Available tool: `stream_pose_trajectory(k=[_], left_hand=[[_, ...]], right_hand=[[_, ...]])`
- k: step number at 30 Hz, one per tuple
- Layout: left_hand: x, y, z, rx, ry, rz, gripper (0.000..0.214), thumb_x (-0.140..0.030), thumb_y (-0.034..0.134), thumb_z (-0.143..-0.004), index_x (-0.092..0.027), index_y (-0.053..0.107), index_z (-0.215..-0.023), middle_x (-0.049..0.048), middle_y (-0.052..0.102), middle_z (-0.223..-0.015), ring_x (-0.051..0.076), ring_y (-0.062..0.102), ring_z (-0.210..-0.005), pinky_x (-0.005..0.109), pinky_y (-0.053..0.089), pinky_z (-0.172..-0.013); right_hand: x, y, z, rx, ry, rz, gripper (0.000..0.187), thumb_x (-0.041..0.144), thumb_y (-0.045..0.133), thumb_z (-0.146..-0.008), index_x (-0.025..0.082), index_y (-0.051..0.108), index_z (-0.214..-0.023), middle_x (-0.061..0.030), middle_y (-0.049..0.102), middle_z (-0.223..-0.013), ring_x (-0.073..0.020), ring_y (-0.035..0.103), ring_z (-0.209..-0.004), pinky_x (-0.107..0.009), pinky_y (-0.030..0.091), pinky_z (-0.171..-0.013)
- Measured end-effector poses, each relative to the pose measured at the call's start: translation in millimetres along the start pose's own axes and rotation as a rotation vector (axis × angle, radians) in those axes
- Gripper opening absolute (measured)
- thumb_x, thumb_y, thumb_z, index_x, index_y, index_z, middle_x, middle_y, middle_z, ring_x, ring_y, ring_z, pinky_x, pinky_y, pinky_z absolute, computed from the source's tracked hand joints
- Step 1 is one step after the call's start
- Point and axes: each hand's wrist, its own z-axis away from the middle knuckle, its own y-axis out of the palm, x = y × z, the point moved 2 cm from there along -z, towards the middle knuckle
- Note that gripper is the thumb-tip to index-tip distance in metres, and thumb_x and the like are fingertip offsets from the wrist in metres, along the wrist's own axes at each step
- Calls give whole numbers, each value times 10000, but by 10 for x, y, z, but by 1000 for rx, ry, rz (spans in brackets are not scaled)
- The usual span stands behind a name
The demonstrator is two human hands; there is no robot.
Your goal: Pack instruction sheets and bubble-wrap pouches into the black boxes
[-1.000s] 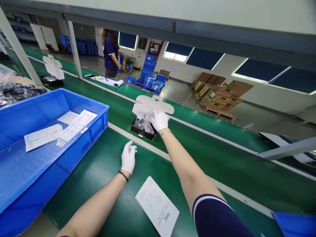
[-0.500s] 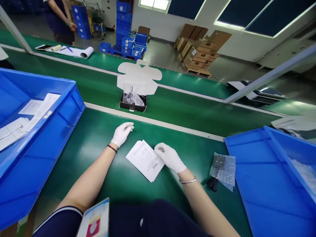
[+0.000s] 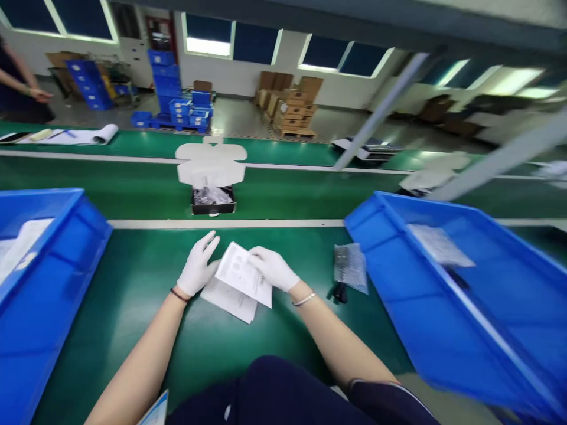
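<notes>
In a white glove, my right hand (image 3: 273, 268) pinches a white printed leaflet (image 3: 245, 273) by its right edge and holds it raised and tilted. Under it, a small stack of similar leaflets (image 3: 231, 302) lies on the green table. My left hand (image 3: 197, 265), gloved too, has its fingers spread at the left side of the leaflets, its thumb by their edge. Beyond the hands stands an opened box (image 3: 214, 208), its white lid up, with clear plastic-wrapped contents inside.
A bubble-wrap pouch (image 3: 355, 268) and a small black part (image 3: 340, 293) lie to the right. Blue bins flank me, one at left (image 3: 42, 301) and one at right (image 3: 390, 265). Across the raised ledge is paper (image 3: 84, 137); a person (image 3: 20, 88) stands far left.
My right hand has lifted one leaflet off the stack. My left hand has come to the stack's edge with fingers spread. The head view has turned right and levelled.
</notes>
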Motion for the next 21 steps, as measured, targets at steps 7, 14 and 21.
stream_pose_trajectory(k=[7, 14, 21], left_hand=[[-177, 20, 86, 158, 55, 259, 323, -451, 549, -916, -229, 782, -950, 84, 753, -1122, 259, 685, -1074, 417, 546, -1013], [156, -186, 44, -210, -604, 101, 439, -500, 576, -776, -123, 744, -927, 165, 765, -1002, 394, 682, -1065, 527, 541, -989], [-745, -75, -57, 372, 160, 105, 320, -419, 522, -917, -235, 784, -900, 78, 458, -1557, 359, 368, -1462, 537, 394, -1149]], right_hand=[[-91, -431, 143, -113, 44, 231, 220, 328, 537, -971, 216, 722, -929, -37, 713, -979, -190, 643, -945, -273, 458, -836], [-956, -1610, 959, -631, 752, 718, 493, 509, 660, -896, 64, 664, -1108, -245, 623, -1158, -350, 609, -1047, -385, 457, -834], [-508, -1282, 1030, -364, 283, 493, 217, 237, 485, -993, 230, 681, -1088, -20, 728, -999, -170, 659, -913, -241, 420, -803]])
